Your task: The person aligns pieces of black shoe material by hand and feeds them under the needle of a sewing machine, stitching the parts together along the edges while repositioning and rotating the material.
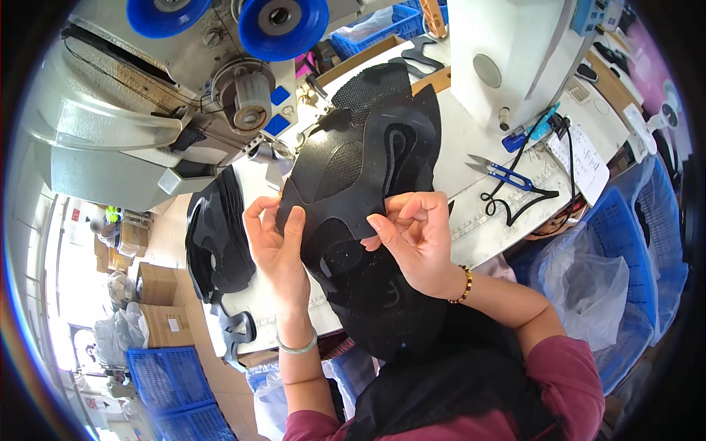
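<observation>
A black shoe upper (342, 204), with smooth overlays on textured mesh, lies spread in front of me beside the sewing machine. My left hand (278, 246) pinches its left edge, thumb on top and fingers partly hidden beneath. My right hand (418, 246) grips the right edge between thumb and curled fingers. More black mesh pieces (375, 88) lie under and beyond the upper, toward the back of the table. On the left, a stack of similar black pieces (220, 239) hangs over the table edge.
The sewing machine (246, 103) stands at upper left with blue thread spools (283, 26) above. Blue-handled scissors (507, 175), a black cord and a paper sheet (581, 163) lie on the right. Blue crates (625, 242) stand at right; cardboard boxes (168, 323) at left.
</observation>
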Demonstrator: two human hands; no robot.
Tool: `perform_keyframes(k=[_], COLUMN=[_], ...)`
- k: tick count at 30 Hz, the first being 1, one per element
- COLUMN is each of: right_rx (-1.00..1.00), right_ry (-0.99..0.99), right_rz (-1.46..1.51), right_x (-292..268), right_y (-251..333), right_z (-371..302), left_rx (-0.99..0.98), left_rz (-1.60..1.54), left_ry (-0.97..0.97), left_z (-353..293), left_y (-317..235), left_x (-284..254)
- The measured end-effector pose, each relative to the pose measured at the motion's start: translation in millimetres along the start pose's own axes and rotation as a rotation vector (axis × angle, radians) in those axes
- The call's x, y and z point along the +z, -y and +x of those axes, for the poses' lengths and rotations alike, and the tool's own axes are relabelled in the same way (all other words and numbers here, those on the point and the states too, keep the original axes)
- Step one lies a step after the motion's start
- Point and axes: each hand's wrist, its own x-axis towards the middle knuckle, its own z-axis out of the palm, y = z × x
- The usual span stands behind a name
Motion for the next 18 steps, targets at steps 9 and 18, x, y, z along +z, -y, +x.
perform_keyframes(k=[9, 18], right_rx=[-0.043, 0.188], right_ry=[-0.037, -0.008], right_rz=[-0.023, 0.074], right_x=[2, 1], right_y=[-10, 7], right_z=[1, 14], left_rx=[0.028, -0.024], left_rz=[0.041, 0.002], left_ry=[-0.063, -0.069], left_z=[5, 9], left_y=[2, -11], left_x=[4, 15])
